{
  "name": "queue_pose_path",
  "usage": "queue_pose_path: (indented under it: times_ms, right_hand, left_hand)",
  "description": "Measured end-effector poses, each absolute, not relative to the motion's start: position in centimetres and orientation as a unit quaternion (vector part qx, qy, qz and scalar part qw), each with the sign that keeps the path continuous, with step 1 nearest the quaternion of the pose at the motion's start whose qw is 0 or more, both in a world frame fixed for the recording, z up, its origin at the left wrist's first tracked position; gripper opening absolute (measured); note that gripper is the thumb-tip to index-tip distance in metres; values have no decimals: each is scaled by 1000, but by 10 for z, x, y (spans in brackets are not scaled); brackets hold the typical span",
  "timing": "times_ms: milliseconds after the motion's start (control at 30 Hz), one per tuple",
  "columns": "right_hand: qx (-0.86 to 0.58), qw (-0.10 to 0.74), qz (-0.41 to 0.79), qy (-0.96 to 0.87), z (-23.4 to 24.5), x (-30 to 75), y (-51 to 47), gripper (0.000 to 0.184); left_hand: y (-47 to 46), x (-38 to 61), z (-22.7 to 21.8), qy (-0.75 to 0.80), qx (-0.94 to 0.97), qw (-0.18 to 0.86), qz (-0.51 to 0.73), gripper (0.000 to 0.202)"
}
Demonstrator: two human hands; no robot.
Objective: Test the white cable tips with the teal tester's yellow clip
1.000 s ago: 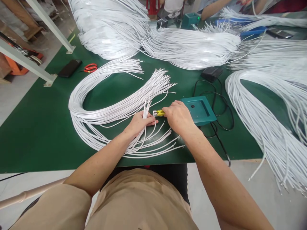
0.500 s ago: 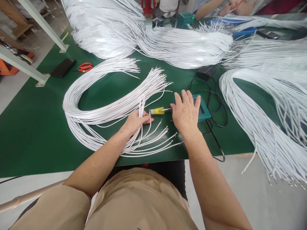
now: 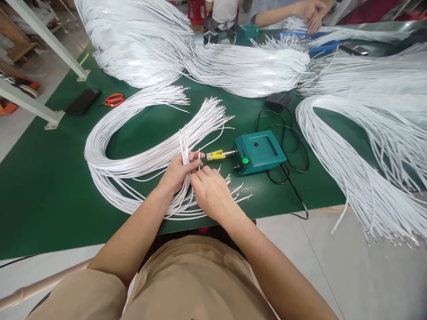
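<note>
Several white cables (image 3: 185, 153) stand up out of my left hand (image 3: 177, 172), which is closed around them. My right hand (image 3: 211, 189) meets it from the right, fingers curled in a pinch on a white cable between the two hands; its fingertips are partly hidden. Just beyond the fingers, a yellow-tipped metal rod (image 3: 216, 154) sticks out of a teal box-shaped device (image 3: 258, 153) with a lit green button. Loose cable ends (image 3: 242, 192) with stripped tips lie on the table right of my right hand.
A large bundle of white cables (image 3: 150, 153) curves behind my left hand. Red-handled scissors (image 3: 114, 99) and a black phone-like case (image 3: 82, 101) lie at the left. More cable bundles (image 3: 247, 66) fill the back and right (image 3: 347, 164). A black cord (image 3: 296, 195) trails off the device. Another person's hands (image 3: 312, 13) are at the far side.
My right hand has left the teal device and come down left to my left hand, now closed at the cable. My left hand has shifted slightly left with its cables.
</note>
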State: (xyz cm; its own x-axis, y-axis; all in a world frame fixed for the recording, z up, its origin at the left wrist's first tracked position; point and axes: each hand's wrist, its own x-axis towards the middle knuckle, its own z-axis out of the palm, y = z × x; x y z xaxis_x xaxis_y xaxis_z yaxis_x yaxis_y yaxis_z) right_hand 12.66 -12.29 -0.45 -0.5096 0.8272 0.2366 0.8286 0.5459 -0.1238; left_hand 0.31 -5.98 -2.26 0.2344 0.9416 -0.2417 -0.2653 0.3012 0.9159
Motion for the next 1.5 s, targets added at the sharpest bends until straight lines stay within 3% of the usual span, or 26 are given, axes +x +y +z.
queue_pose_path:
  times_ms: [267, 500, 767, 1100, 1300, 1400, 1500]
  right_hand:
    - [-615, 57, 160, -770, 8, 137, -122, 29]
    - [-602, 201, 415, -652, 4, 144, -105, 26]
    - [-622, 455, 395, -500, -7, 145, -89, 24]
    - [-534, 535, 514, -404, 0, 145, -78, 15]
    - [-411, 539, 701, -221, 2, 140, -79, 19]
    - [-433, 532, 694, -219, 6, 141, -76, 18]
    - [-466, 513, 674, -256, 10, 142, -71, 28]
  left_hand:
    - [-60, -1, -24, 448, 420, 673, 412, 26]
    - [-58, -4, -22, 446, 380, 700, 408, 33]
    - [-60, 0, -25, 452, 438, 648, 429, 29]
    - [-65, 5, -22, 453, 472, 616, 438, 29]
    - [-67, 8, -23, 424, 460, 630, 460, 29]
    - [-67, 8, -25, 394, 479, 639, 455, 27]
    - [-68, 7, -25, 364, 498, 648, 446, 26]
